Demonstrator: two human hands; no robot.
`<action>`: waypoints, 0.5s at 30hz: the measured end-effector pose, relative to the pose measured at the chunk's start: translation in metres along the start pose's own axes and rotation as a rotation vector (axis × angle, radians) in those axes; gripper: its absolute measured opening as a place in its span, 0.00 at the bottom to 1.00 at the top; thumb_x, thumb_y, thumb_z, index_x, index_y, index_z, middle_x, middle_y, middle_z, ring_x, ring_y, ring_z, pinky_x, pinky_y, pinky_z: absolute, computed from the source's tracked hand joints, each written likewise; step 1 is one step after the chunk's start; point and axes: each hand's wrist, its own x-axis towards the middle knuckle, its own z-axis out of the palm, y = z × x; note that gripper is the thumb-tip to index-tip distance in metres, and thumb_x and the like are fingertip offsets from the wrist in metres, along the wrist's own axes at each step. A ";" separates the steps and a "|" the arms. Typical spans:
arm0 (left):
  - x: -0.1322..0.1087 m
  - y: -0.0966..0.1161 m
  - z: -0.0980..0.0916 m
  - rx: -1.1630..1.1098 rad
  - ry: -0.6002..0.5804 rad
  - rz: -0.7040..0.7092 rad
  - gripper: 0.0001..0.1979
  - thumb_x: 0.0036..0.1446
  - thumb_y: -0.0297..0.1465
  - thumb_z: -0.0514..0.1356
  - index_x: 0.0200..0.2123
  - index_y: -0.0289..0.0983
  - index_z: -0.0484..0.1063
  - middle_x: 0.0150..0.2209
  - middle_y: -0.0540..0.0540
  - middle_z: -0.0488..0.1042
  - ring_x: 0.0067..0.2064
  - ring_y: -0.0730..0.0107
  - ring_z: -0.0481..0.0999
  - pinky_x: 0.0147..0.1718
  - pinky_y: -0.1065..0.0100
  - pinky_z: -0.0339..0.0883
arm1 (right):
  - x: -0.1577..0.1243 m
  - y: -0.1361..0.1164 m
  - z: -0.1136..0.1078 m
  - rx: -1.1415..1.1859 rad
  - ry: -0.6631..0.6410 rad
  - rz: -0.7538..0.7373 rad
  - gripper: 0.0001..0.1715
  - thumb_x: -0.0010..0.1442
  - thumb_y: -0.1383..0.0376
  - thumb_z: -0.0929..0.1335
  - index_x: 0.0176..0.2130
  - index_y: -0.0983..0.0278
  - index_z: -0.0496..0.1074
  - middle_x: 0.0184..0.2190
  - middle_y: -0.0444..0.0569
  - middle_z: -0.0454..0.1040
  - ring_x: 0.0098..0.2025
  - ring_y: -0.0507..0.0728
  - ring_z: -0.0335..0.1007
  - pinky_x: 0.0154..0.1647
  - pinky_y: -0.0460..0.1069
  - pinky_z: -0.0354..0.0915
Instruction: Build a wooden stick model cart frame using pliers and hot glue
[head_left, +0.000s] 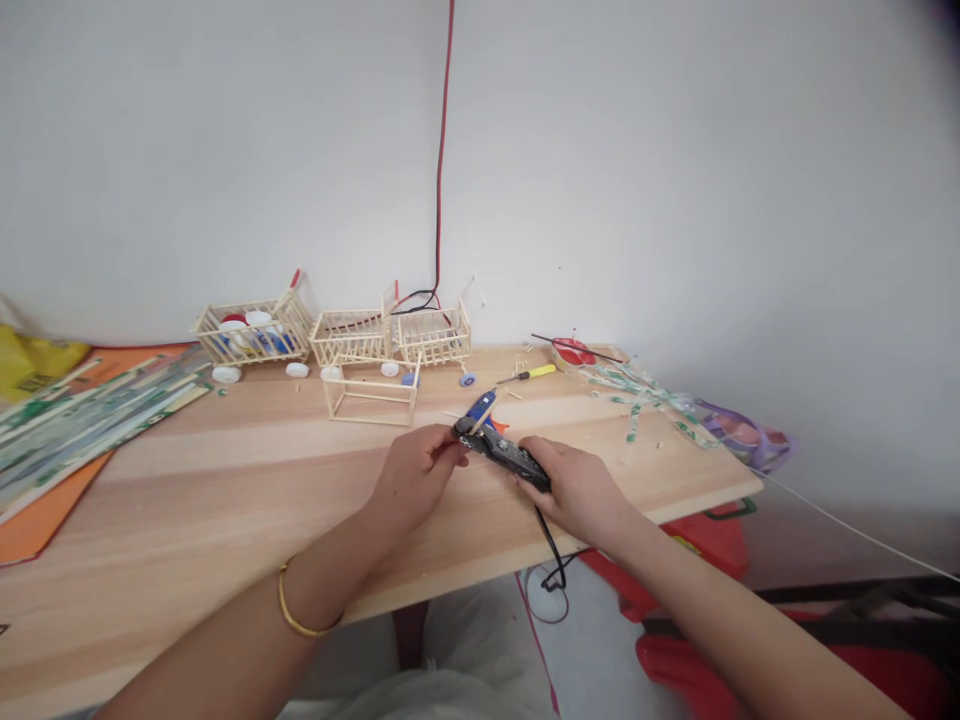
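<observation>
My right hand (574,490) is wrapped round the handles of a black hand cutter (504,453), whose head points to the upper left. A thin wooden stick (482,418) crosses the cutter's head at a slant. My left hand (420,475) is closed in a pinch at the head, on the stick's near end, which its fingers mostly hide. Just behind lies a blue glue gun (480,404) with an orange part showing beside it. Left of my hands, an open wooden stick frame (373,405) stands on the table.
Several small stick-built carts (255,335) with wheels line the wall. Green-marked strips (90,415) cover an orange sheet (67,510) at left. A yellow screwdriver (536,372), red tape roll (574,352) and scraps (637,400) lie right. A black cord (551,545) hangs over the table's edge.
</observation>
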 end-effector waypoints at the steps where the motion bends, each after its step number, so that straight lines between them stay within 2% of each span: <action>1: 0.000 -0.001 0.000 -0.012 -0.005 -0.010 0.09 0.56 0.29 0.53 0.27 0.38 0.72 0.28 0.51 0.77 0.32 0.69 0.74 0.33 0.71 0.62 | 0.000 0.000 0.001 0.003 -0.005 0.008 0.16 0.60 0.56 0.61 0.43 0.63 0.65 0.35 0.51 0.75 0.36 0.58 0.72 0.32 0.47 0.59; 8: 0.002 0.000 0.001 -0.131 -0.060 -0.094 0.09 0.55 0.31 0.54 0.27 0.37 0.72 0.27 0.51 0.77 0.31 0.69 0.75 0.33 0.70 0.63 | 0.005 0.006 0.004 -0.084 -0.076 -0.018 0.17 0.61 0.55 0.60 0.40 0.65 0.66 0.30 0.51 0.76 0.32 0.58 0.72 0.29 0.47 0.55; 15: 0.004 -0.004 0.004 -0.231 -0.093 -0.169 0.07 0.53 0.32 0.56 0.28 0.36 0.71 0.26 0.50 0.76 0.31 0.68 0.75 0.33 0.70 0.64 | 0.008 0.008 0.004 -0.103 -0.114 -0.024 0.18 0.62 0.54 0.59 0.40 0.65 0.66 0.31 0.52 0.77 0.32 0.58 0.73 0.29 0.47 0.54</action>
